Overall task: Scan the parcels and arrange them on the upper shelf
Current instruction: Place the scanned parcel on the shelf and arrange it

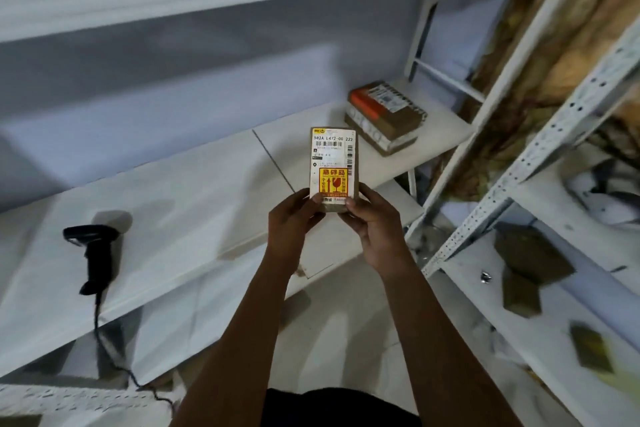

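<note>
Parcel (333,166) pinched at its near end by left hand (294,218) and right hand (372,222), over shelf (190,201); scanner (95,253) lies apart; stack (384,114) seemingly shelved, rack parcels (533,253) apparently waiting.

Parcel (333,163) btm end hidden by fingers (317,203), label (330,149) small print unreadable; boxes (533,253) at rt blurred

Lighting: dim, cool, bluish; soft shadow beside the scanner (99,255). Focus: parcel (333,163) label sharp (small print unreadable). Edges: wide-angle bending, motion blur on right racks (540,153). 1 view.
</note>
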### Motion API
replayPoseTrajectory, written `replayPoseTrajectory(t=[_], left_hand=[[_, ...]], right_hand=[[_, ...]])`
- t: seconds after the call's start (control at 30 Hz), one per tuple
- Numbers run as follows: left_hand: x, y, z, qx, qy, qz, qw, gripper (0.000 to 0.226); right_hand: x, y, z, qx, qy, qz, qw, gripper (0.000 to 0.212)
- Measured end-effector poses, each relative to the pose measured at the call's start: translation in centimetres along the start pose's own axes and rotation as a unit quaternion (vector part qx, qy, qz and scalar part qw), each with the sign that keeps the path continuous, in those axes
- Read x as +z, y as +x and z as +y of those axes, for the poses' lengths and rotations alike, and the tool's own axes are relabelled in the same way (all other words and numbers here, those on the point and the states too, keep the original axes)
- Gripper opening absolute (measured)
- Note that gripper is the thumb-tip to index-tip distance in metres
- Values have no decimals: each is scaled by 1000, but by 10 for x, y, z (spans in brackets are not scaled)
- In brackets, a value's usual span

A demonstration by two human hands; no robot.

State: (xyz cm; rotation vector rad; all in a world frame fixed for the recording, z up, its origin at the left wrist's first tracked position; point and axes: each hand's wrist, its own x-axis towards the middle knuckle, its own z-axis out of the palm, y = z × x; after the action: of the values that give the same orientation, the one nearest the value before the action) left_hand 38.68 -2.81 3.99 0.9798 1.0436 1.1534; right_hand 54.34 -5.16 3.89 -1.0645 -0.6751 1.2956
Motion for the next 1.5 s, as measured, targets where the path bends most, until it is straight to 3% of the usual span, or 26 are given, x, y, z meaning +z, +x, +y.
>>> replayPoseTrajectory(t=[0.13,0.37,0.6,0.8,1.0,1.5], left_hand=[[57,1,-6,12,-7,-30,999,19],[137,17,-24,5,20,-83,996,30],[194,74,-31,-12,41,-108,993,30],[238,159,-12,19,36,-75,996,32],[265,213,10,61,19,-48,997,37],[313,205,36,121,9,106,987,36]], right_hand=[[-47,0,-30,-28,-6,15,999,43],[-121,4,-61,-67,-9,57,996,46],[-168,60,-89,-48,46,85,994,48],[-182,154,-126,-82,2,59,995,44],[-182,223,-166,-62,56,11,996,48],[-189,264,-222,-57,2,-109,992,43]])
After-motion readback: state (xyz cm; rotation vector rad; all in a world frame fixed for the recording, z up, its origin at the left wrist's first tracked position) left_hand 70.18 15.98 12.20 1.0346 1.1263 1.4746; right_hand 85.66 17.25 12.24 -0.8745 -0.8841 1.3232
